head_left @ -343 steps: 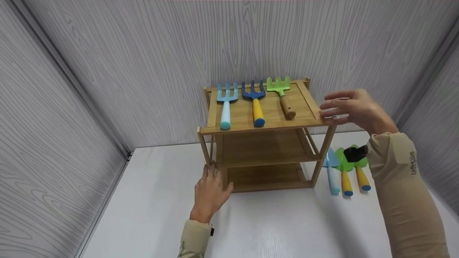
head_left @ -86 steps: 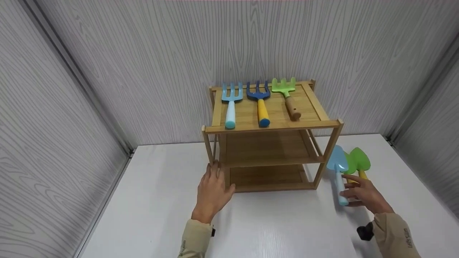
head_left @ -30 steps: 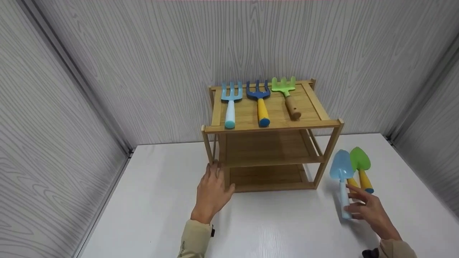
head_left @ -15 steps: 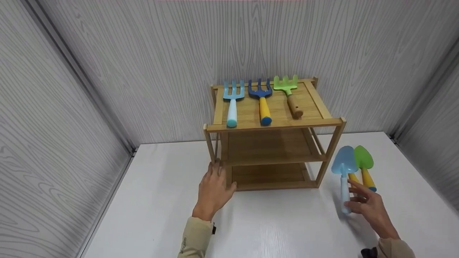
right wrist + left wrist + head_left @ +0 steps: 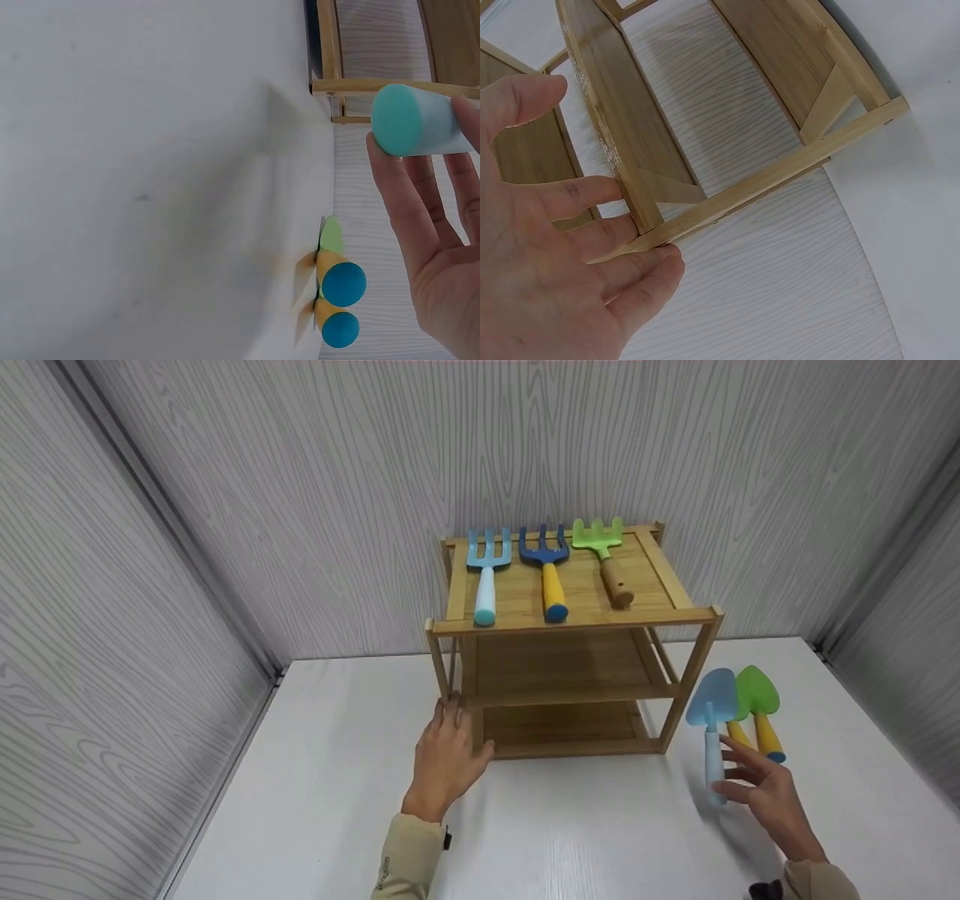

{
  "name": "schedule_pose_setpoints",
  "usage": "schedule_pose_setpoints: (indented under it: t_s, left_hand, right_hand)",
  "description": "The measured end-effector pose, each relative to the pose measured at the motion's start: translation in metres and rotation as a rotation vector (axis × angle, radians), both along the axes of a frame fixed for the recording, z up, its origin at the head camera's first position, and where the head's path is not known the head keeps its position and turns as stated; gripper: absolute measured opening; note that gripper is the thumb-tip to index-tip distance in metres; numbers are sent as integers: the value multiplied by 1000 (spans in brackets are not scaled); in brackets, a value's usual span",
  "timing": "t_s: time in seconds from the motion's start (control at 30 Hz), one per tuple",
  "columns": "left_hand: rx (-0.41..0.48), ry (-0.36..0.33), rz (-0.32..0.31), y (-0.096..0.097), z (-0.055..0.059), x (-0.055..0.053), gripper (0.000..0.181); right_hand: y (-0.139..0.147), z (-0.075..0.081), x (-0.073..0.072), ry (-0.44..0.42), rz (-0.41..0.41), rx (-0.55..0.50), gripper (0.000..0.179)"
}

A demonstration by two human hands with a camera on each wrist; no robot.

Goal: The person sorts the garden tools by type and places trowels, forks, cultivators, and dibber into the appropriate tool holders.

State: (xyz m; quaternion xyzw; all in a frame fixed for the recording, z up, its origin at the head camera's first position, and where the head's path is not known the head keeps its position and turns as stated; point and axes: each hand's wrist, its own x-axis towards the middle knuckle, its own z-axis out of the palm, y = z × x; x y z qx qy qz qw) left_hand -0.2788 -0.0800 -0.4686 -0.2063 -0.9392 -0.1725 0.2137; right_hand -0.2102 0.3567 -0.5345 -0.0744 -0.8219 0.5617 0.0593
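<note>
Since the right hand (image 5: 765, 795) holds the light blue trowel with a pale blue handle (image 5: 714, 697) near its butt, thumb against fingers, the blade will probably want to dip, so a firm pinch with the fingers spread along the handle should serve best. The trowel is off the smooth white worktop (image 5: 585, 825), its round teal end cap (image 5: 397, 120) raised clear of the surface. In the head view its blade overlaps one of the two green-bladed, yellow-handled trowels (image 5: 759, 690) lying toward the worktop's back right corner; whether they touch cannot be told, so lifting straight up before any sideways move looks wise. The right front post (image 5: 702, 652) of the three-tier wooden rack (image 5: 637, 618) is near the blade too, and deserves a generous berth. The left hand (image 5: 444, 757) rests extended fingers against the rack's left front post (image 5: 439, 660), thumb spread; light steadying pressure seems enough, as a shove could disturb the three small hand forks (image 5: 552, 585) lined up along the rack's top, handles toward its front edge.
</note>
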Motion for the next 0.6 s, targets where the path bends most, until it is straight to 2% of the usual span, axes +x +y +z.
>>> schedule_pose_setpoints:
  t_s: [0.27,0.6]
  left_hand:
    - [-1,46,-4,-1,-1,-2,65]
    - [-9,26,2,0,-1,0,67]
  right_hand:
    - [-8,4,-3,54,32,3,72]
    - [-22,11,-14,33,87,68,70]
